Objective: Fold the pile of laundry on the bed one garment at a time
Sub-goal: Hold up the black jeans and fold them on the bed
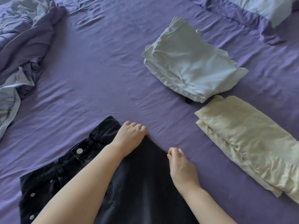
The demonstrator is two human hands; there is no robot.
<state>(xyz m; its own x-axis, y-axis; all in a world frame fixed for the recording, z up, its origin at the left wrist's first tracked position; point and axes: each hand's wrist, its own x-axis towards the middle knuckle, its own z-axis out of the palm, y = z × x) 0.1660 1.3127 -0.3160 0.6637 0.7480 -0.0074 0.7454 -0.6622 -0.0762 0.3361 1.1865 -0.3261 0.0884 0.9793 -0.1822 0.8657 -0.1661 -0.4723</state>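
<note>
Black denim, a garment (142, 188) with a waistband, metal buttons and a raw hem edge, lies flat on the purple bed sheet (97, 78) closest to the viewer, and every other thing is placed here against it. Both bare forearms reach out over this denim. Its far edge is held by the left hand (131, 135), whose fingers are curled down over the fabric near the end of the waistband, knuckles up, gripping the cloth against the sheet. Just to the right of that, along the same slanting edge, the right hand (179, 162) pinches the denim's border between thumb and bent fingertips. A silver waistband button (79, 151) shows just left of the left forearm, and 3 smaller buttons run down the denim's near-left part. Beyond the denim and to its right lies a folded white garment (191, 62), well apart from it; a small dark object peeks from under that stack's near edge, too hidden to identify. Directly right of the denim, apart from it, rests a folded cream garment (249, 143), its far corner close to the white stack. Far left of the denim a rumpled purple and pale blue duvet (24, 38) is bunched up, and far beyond it to the right sits a pillow (258, 7) at the sheet's ruffled border.
</note>
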